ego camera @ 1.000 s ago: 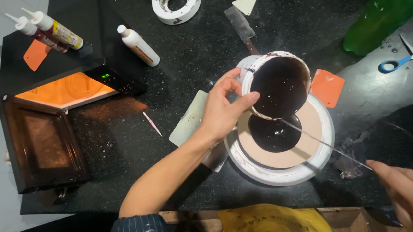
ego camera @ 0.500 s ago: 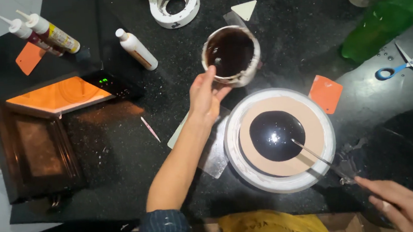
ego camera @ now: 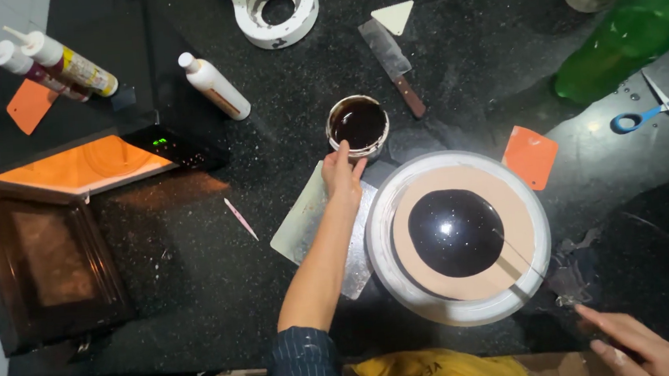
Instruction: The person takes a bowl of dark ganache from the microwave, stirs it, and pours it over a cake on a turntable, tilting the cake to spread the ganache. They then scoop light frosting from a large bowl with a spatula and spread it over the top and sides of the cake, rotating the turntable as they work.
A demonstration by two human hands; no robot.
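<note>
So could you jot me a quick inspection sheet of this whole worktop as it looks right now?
Surface: black speckled stone counter, smeared.
Job's things: round cup of dark glossy liquid; tan disc with dark pool on white turntable.
Clutter: blue-handled scissors, orange scrapers, squeeze bottles, knife, green bottle.
Hands: left hand touches the cup; right hand holds a thin spatula.
Cables: nothing seen.
Surroundings: open lit microwave oven.

Left hand [ego camera: 341, 171] touches a cup [ego camera: 357, 124] of dark glaze.
</note>
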